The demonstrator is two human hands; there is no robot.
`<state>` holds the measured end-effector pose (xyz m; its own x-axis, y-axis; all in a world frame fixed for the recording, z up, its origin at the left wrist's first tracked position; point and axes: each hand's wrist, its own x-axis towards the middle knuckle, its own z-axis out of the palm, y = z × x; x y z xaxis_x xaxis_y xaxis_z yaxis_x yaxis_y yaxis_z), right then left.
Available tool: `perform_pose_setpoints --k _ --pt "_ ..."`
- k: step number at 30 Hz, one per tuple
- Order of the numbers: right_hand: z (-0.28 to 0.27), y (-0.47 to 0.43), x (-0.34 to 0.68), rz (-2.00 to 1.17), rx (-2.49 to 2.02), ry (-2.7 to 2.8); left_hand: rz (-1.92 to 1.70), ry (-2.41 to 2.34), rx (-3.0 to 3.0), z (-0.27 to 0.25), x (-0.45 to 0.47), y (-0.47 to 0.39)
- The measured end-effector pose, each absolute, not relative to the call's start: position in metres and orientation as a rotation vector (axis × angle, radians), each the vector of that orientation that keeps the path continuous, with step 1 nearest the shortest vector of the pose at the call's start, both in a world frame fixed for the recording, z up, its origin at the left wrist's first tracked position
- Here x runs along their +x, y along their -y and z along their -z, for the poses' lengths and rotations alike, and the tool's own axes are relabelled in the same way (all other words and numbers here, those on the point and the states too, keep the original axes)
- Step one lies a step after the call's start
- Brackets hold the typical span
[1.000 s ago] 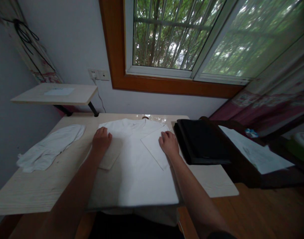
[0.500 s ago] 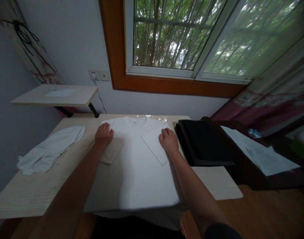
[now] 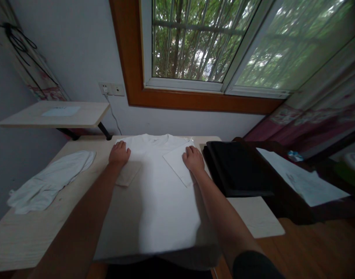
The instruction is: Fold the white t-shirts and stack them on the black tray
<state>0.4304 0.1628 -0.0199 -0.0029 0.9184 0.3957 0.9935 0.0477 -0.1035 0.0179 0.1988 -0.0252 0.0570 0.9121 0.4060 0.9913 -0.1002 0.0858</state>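
A white short-sleeved T-shirt (image 3: 165, 201) lies spread over the table, its neckline at the far side and its lower hem hanging over the near edge. Both sleeves are folded inward onto the body. On the left shoulder, by the folded left sleeve (image 3: 129, 172), rests my left hand (image 3: 119, 153), palm down with the thumb out to the side. My right hand (image 3: 193, 159) lies on the folded right sleeve (image 3: 177, 162), its fingers slightly bent and apart. Neither hand visibly pinches the cloth; the undersides of the fingers are hidden.
On the left of the table (image 3: 26, 244) lies a crumpled white cloth (image 3: 52, 180), below a small raised shelf (image 3: 84, 120) bearing a paper. A black flat case (image 3: 238, 166) stands close to my right forearm. Further right is a white sheet (image 3: 299, 178). A window is behind.
The view has shifted slightly. Both hands stay on the shirt's shoulder areas, and the shirt's collar sits a little higher in view. The sleeves remain folded inward.
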Motion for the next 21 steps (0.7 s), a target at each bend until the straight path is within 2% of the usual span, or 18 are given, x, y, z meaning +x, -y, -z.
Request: perform_pose_setpoints --k 11,21 --pt "0.017 -0.166 0.430 0.264 -1.931 2.001 0.349 1.954 -2.272 0.021 0.014 -0.169" --pt "0.021 -0.158 0.434 0.151 -1.990 2.125 0.305 1.622 -2.635 0.021 -0.003 -0.078"
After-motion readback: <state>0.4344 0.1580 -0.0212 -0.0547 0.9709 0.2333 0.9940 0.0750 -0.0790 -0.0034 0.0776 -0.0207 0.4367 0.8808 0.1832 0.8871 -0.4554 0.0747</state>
